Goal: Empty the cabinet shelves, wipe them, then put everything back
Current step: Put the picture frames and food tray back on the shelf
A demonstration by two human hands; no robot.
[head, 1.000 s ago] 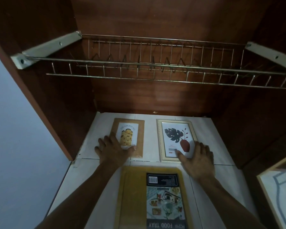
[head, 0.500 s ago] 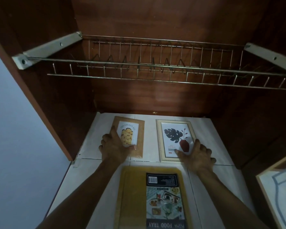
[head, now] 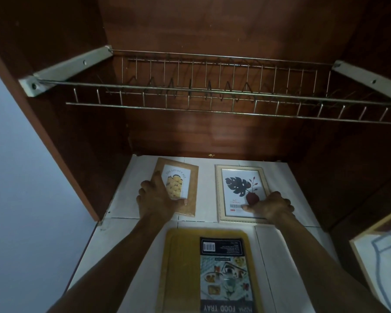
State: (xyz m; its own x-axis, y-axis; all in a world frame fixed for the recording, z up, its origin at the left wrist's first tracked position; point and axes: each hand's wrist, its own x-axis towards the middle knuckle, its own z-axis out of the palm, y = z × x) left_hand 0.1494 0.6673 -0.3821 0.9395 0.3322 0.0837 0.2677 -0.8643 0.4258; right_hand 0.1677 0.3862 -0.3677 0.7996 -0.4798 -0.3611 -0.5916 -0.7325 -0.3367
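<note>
Nearest, 6 o'clock: yellow food tray (head: pixel 181 267) lies flat on the white tiled counter (head: pixel 282 249). Its printed label (head: pixel 226 276) is on the R half, and the text reads upside down from here. A forearm runs up past it on each side. Out at 4 o'clock, hard on the edge of view, there's the corner of a big frame (head: pixel 384 258) w/ a light wood border, mostly cut off.

Next up, 7 o'clock: left hand (head: pixel 157 201) clamped on the brown frame (head: pixel 191 177). Fingers are curled round its L edge, thumb laid across the front near the bottom corner. The frame sits askew vs the tile lines, w/ a yellow picture card in its window. Can't tell if it's off the counter.

Over at 5 o'clock: right hand (head: pixel 272 207) has the pale frame (head: pixel 219 193). Fingers are curled over its R edge low down, thumb pressed on the glass by the barcode sticker. This one lies square to the tiles and shows a dark leaf and a red vase. The two frames are side by side, apart, w/ a strip of counter between them.

Farther back: the cabinet (head: pixel 212 136), dark red-brown back panel, meets the counter just behind the frames. Up at 12 o'clock the wire rack (head: pixel 212 97) spans side to side. A pale bracket (head: pixel 72 68) holds it at 10 o'clock, another at 2. A blue wall (head: pixel 20 177) at 9 o'clock lies outside the cabinet's L side.
</note>
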